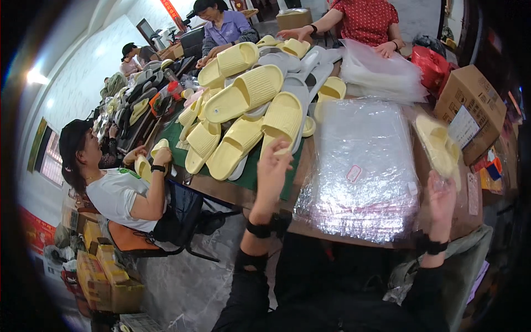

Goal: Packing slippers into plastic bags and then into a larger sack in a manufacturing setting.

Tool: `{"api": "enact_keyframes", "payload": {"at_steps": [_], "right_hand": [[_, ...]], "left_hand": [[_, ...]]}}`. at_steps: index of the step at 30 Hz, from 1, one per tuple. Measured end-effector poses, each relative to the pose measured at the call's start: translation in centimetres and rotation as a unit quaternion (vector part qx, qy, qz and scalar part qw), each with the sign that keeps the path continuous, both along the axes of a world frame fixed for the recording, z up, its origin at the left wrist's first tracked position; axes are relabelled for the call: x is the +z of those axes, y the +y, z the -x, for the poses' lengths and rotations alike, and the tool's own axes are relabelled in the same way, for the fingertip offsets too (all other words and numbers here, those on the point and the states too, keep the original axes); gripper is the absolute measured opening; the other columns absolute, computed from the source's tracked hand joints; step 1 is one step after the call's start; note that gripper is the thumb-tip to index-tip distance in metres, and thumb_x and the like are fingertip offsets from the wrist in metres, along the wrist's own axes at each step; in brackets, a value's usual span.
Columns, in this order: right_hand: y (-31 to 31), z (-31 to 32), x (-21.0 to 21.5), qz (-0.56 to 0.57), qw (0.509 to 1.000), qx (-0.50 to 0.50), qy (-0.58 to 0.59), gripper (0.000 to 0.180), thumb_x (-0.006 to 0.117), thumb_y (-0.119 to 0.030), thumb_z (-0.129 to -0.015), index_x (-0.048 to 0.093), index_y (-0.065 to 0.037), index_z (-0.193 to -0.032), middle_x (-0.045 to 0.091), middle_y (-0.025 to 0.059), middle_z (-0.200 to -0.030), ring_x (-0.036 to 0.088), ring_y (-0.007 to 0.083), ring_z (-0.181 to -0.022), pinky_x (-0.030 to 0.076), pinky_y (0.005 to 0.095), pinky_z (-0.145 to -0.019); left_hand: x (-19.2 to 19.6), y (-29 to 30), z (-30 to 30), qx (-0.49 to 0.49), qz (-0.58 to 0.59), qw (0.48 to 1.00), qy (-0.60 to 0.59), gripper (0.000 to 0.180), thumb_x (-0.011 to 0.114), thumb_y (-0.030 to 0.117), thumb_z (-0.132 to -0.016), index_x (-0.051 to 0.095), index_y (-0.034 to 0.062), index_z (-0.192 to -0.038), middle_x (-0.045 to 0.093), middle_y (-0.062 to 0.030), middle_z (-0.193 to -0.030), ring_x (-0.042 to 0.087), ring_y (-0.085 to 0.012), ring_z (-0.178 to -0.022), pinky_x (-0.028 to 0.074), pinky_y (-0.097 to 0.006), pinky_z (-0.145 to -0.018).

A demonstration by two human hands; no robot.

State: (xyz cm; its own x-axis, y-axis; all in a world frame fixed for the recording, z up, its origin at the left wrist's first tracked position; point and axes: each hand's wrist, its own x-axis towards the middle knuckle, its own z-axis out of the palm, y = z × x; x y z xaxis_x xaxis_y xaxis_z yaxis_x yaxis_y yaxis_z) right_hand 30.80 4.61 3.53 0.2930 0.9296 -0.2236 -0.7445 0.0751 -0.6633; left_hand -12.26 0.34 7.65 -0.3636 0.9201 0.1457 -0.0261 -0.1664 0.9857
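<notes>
On the right, my right hand [441, 195] is closed on the end of a clear plastic bag with a pair of pale yellow slippers [434, 141] inside. My left hand [274, 165] is at the near edge of a heap of slippers, its fingers loosely bent and apart. Just beyond its fingertips lies a yellow slipper [283, 119]; whether they touch it I cannot tell. More yellow slippers [243, 94] and some grey slippers [296, 86] make up the heap. Between my hands lies a stack of clear plastic bags [362, 149].
A person in red [368, 25] handles clear plastic sheets [376, 72] across the table. At left, a seated person in white [124, 193] holds yellow slippers. Another person in purple [229, 27] sits behind the heap. A cardboard box [471, 105] stands at right, near a red bag [428, 69].
</notes>
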Motion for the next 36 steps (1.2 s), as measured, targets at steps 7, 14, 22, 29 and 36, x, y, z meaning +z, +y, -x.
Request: {"api": "enact_keyframes", "payload": {"at_steps": [7,14,22,29,36], "right_hand": [[-7.4,11.2,-3.8,-0.146,0.752,0.148,-0.626,0.05,0.057,-0.022,-0.087,0.042,-0.004,-0.131,0.045,0.0182,-0.132,0.039,0.0324,-0.126,0.031,0.0435,-0.103],[-9.3,14.5,-3.5,-0.224,0.44,0.231,-0.838,0.052,0.064,-0.023,-0.08,0.048,-0.007,-0.127,0.045,0.0175,-0.131,0.037,0.0372,-0.125,0.028,0.0505,-0.104],[-9.5,14.3,-4.7,-0.226,0.435,0.22,-0.843,0.06,0.068,-0.023,-0.076,0.044,-0.009,-0.129,0.047,0.0154,-0.126,0.04,0.0346,-0.122,0.031,0.0475,-0.101],[-9.1,14.1,-5.8,-0.221,0.397,0.228,-0.861,0.065,0.068,-0.029,-0.076,0.042,-0.011,-0.133,0.042,0.0159,-0.133,0.037,0.035,-0.125,0.031,0.0469,-0.102],[-9.4,14.3,-3.9,-0.242,0.465,0.251,-0.814,0.053,0.066,-0.027,-0.079,0.049,-0.005,-0.124,0.048,0.0176,-0.128,0.043,0.0363,-0.12,0.032,0.0469,-0.101]], "left_hand": [[2.5,9.6,8.2,0.241,-0.043,0.875,0.418,0.064,0.064,0.006,-0.078,0.036,0.0016,-0.135,0.05,-0.0203,-0.124,0.053,-0.0286,-0.109,0.041,-0.036,-0.094],[1.7,14.6,11.8,0.059,-0.083,0.938,0.33,0.051,0.059,0.004,-0.081,0.048,0.006,-0.13,0.059,-0.0089,-0.117,0.051,-0.0099,-0.075,0.043,-0.025,-0.067],[6.7,11.1,0.5,0.127,-0.229,0.943,0.208,0.019,0.059,0.007,-0.085,0.067,0.0045,-0.102,0.063,-0.0051,-0.082,0.049,-0.009,-0.063,0.041,-0.024,-0.06],[7.7,8.2,-10.2,-0.084,-0.201,0.952,0.213,0.026,0.061,0.009,-0.086,0.063,0.0012,-0.11,0.061,-0.0007,-0.088,0.048,-0.0045,-0.071,0.04,-0.019,-0.065],[-0.9,6.3,-14.0,-0.376,-0.089,0.867,0.316,0.055,0.062,0.015,-0.081,0.042,0.0029,-0.131,0.044,-0.018,-0.134,0.042,-0.0353,-0.124,0.036,-0.039,-0.102]]}}
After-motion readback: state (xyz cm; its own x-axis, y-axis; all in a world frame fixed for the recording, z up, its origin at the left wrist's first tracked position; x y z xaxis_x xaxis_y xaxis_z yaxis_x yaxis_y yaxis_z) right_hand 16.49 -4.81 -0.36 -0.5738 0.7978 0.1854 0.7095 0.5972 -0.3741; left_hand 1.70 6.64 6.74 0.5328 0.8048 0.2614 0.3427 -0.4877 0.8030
